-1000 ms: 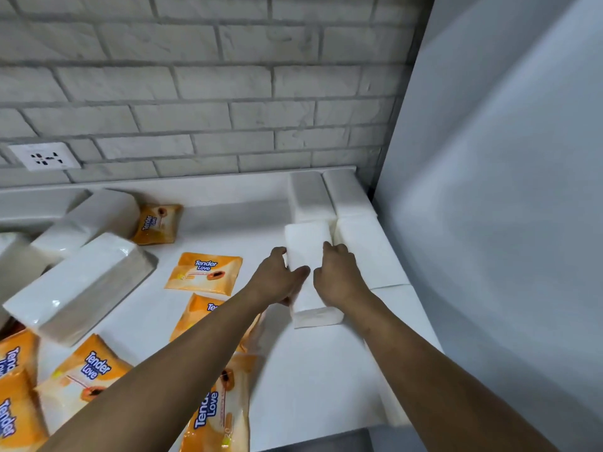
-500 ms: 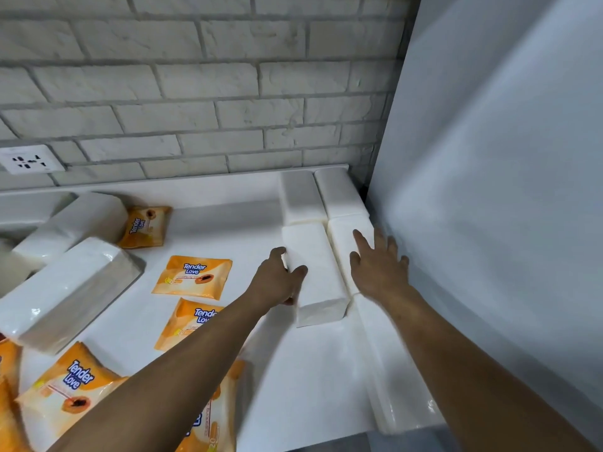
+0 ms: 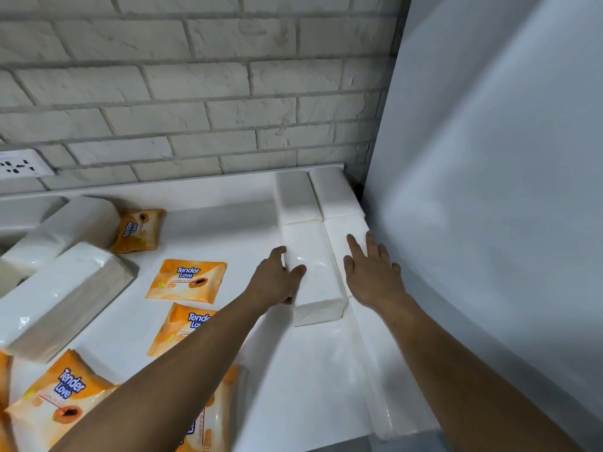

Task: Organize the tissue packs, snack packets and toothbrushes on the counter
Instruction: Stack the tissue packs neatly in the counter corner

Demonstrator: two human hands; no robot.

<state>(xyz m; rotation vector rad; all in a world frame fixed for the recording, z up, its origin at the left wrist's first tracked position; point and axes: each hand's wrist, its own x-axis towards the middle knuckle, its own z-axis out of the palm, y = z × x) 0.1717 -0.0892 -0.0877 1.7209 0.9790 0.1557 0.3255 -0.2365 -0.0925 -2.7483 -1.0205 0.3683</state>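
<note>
Our left hand point(image 3: 277, 278) gripped the left side of a tissue pack point(image 3: 315, 272), thumb on top. Our right hand point(image 3: 372, 272) lay flat, fingers spread, on the next pack point(image 3: 342, 225) to the right, by the wall point(image 3: 489, 190). Orange packets point(image 3: 186, 282) lay on the counter point(image 3: 228, 230) to the left.

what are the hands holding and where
The left hand grips the front tissue pack by its left side, thumb on top; right hand lies flat, holding nothing.

head cam | looks forward-down, close over counter point(image 3: 293, 370) | faces brick wall point(image 3: 195, 93) | single view
</note>
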